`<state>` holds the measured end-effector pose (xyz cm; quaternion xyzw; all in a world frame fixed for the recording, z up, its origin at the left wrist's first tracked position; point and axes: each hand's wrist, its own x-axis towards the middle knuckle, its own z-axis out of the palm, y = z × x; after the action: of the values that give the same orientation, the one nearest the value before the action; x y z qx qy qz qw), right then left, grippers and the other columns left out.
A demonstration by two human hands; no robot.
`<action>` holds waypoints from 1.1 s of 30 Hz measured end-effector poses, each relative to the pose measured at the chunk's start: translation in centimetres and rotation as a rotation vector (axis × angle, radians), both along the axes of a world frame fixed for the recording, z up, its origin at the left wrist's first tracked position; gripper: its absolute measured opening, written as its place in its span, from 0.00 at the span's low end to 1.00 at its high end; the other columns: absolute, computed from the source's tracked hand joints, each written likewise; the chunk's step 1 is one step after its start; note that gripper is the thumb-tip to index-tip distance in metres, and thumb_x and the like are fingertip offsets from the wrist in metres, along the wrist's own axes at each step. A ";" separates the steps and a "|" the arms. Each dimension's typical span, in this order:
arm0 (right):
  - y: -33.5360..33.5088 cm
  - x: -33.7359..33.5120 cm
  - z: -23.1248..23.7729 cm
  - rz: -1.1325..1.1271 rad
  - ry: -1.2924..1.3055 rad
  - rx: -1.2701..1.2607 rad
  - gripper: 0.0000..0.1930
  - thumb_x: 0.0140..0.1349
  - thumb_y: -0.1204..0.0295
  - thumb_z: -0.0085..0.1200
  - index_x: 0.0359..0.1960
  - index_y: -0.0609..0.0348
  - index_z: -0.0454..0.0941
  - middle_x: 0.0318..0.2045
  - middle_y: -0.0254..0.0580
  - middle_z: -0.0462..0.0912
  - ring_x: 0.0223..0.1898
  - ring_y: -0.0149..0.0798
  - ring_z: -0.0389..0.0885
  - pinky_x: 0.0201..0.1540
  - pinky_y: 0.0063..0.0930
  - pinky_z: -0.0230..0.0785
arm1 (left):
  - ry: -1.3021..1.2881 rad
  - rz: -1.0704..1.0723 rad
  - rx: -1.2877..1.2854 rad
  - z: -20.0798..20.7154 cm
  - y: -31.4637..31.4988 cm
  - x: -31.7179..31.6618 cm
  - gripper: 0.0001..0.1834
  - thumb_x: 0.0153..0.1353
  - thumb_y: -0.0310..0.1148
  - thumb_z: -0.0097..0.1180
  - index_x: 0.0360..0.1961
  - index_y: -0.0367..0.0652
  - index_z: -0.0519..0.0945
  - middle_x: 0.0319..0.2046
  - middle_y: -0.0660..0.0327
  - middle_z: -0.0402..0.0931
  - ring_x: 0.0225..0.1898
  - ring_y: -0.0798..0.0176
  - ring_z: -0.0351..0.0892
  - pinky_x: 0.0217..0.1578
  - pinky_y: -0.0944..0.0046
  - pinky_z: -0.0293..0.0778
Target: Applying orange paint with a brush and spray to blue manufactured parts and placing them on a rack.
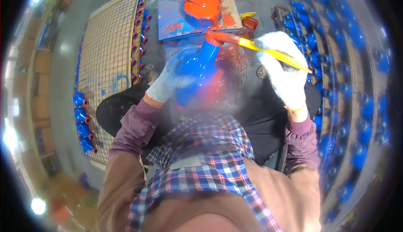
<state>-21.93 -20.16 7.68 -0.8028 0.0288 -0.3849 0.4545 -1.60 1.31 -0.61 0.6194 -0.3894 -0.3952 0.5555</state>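
Note:
In a white glove, my left hand [170, 79] grips a glossy blue part [208, 52] with a tube-like neck tilted up and away. Its lower body is blurred, so its exact kind cannot be told. The rim of the neck is red. My gloved right hand [283, 64] is closed around the yellow handle of a paintbrush [256, 45]. The brush's red-stained head touches the red rim. Beyond them stands a paint bucket [202, 4] of bright orange-red paint, with a stick leaning in it. A paint-spattered board [170, 16] lies under the bucket.
On the left, a wire-mesh rack [111, 35] has several blue parts with red rims [82, 114] along its edges. Rows of blue parts [361, 106] fill the right side. A small red container [250, 22] sits right of the board. My knees flank the work area.

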 end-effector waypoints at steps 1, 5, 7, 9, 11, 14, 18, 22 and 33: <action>0.0 0.0 -0.4 0.006 0.028 -0.037 0.11 0.57 0.84 0.59 0.42 0.65 0.80 0.40 0.40 0.82 0.42 0.31 0.80 0.46 0.23 0.72 | 0.137 0.047 -0.052 -0.3 0.0 -0.4 0.51 0.41 0.53 0.73 0.64 0.39 0.65 0.57 0.58 0.72 0.58 0.61 0.72 0.59 0.58 0.68; 0.0 -0.5 -1.1 -0.219 0.065 0.146 0.12 0.59 0.83 0.58 0.45 0.65 0.79 0.43 0.40 0.82 0.43 0.32 0.79 0.48 0.23 0.71 | 0.503 0.173 -0.092 0.0 0.4 -1.5 0.42 0.54 0.56 0.62 0.63 0.41 0.67 0.56 0.55 0.72 0.55 0.55 0.73 0.57 0.54 0.71; 0.1 -0.6 -1.1 -0.359 0.076 0.232 0.11 0.62 0.81 0.56 0.46 0.66 0.79 0.44 0.39 0.81 0.44 0.30 0.79 0.50 0.24 0.71 | 0.756 0.269 -0.183 0.8 0.1 -1.1 0.42 0.56 0.63 0.55 0.62 0.41 0.68 0.51 0.54 0.74 0.47 0.54 0.76 0.50 0.49 0.73; 0.4 -0.7 -0.9 -0.394 0.073 0.162 0.11 0.63 0.80 0.56 0.47 0.65 0.79 0.44 0.39 0.81 0.44 0.30 0.78 0.50 0.24 0.70 | 0.990 0.278 -0.366 1.8 -0.2 0.3 0.44 0.57 0.69 0.48 0.60 0.42 0.69 0.46 0.52 0.76 0.38 0.53 0.78 0.44 0.45 0.76; 0.8 -0.7 -0.8 -0.406 0.056 0.092 0.11 0.64 0.80 0.55 0.47 0.65 0.79 0.44 0.39 0.81 0.44 0.30 0.78 0.50 0.23 0.70 | 1.089 0.269 -0.445 2.8 0.2 2.3 0.45 0.56 0.70 0.49 0.61 0.42 0.68 0.45 0.51 0.76 0.37 0.53 0.78 0.43 0.46 0.75; 1.2 -0.5 -0.8 -0.379 0.023 -0.013 0.08 0.65 0.81 0.54 0.45 0.65 0.78 0.41 0.38 0.80 0.39 0.28 0.76 0.45 0.22 0.69 | 1.176 0.266 -0.624 3.8 2.0 4.8 0.47 0.54 0.70 0.50 0.61 0.41 0.67 0.43 0.48 0.76 0.34 0.53 0.77 0.42 0.47 0.75; 1.5 0.3 -0.6 -0.335 0.008 -0.269 0.06 0.65 0.82 0.53 0.43 0.64 0.78 0.36 0.37 0.77 0.37 0.33 0.76 0.44 0.22 0.69 | 1.098 0.424 -0.792 6.1 6.0 7.0 0.45 0.55 0.69 0.50 0.59 0.41 0.69 0.41 0.47 0.76 0.32 0.51 0.77 0.39 0.47 0.76; 2.7 1.8 -0.2 -0.295 0.135 -0.487 0.08 0.66 0.79 0.53 0.46 0.66 0.76 0.36 0.40 0.78 0.37 0.35 0.77 0.42 0.24 0.70 | 1.134 0.500 -0.925 8.7 13.2 6.9 0.37 0.57 0.69 0.48 0.55 0.52 0.72 0.40 0.50 0.79 0.34 0.46 0.79 0.35 0.41 0.78; 5.6 7.0 0.5 -0.101 0.130 -0.380 0.08 0.64 0.77 0.56 0.43 0.69 0.79 0.40 0.50 0.83 0.39 0.42 0.78 0.48 0.35 0.72 | 0.314 1.723 -0.734 3.8 43.7 -2.5 0.20 0.61 0.48 0.59 0.44 0.43 0.76 0.35 0.62 0.78 0.30 0.64 0.80 0.32 0.66 0.77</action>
<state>-14.98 -14.57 8.14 -0.8947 0.0253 -0.3532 0.2720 -4.06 45.04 3.16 0.4201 0.1809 0.2191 0.8618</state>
